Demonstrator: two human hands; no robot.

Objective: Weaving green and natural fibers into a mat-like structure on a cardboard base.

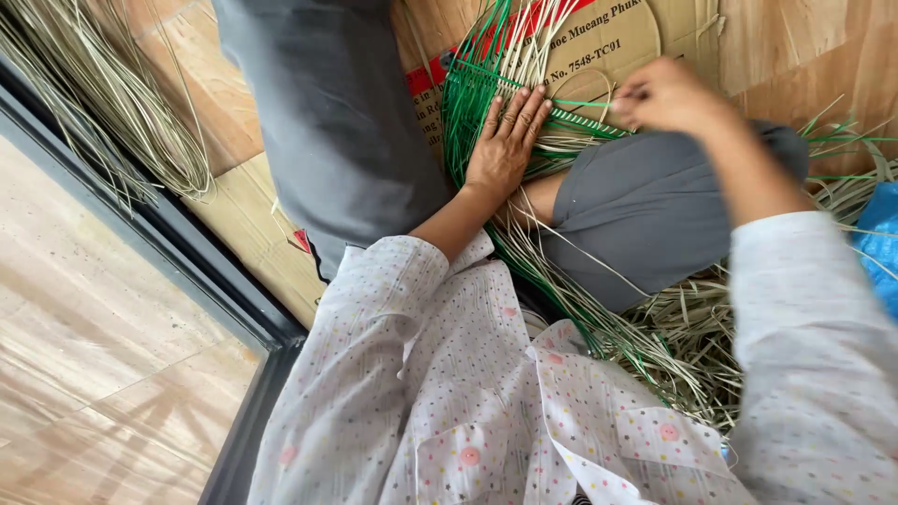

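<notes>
Nearest the camera, a pale dotted shirt (486, 411) with pink buttons is seen, its sleeves running up toward both hands. Just beyond it, a heap of loose straw-coloured and green strips (673, 346) is spread over the floor beside a bent knee clad in grey trousers (645, 215). A blue plastic bag (879, 234) is glimpsed at the right edge.

Farther on, the left hand (505, 140) is laid flat, fingers spread and pressed down, on a partly woven mat of green and pale strips (486, 84); no strip is pinched by it. The mat is held against a flattened cardboard sheet (608, 37) lying on the floor between the legs. To the right of the mat, the right hand (664, 93) is seen with its grip pressed together, a thin pale strip (585, 89) apparently pinched between the fingertips at the mat's edge, though motion blur leaves this uncertain.

Farthest, at the upper left, a bundle of dry pale reeds (112, 103) is draped over the wooden floor (84, 309) near a dark door track (159, 234).
</notes>
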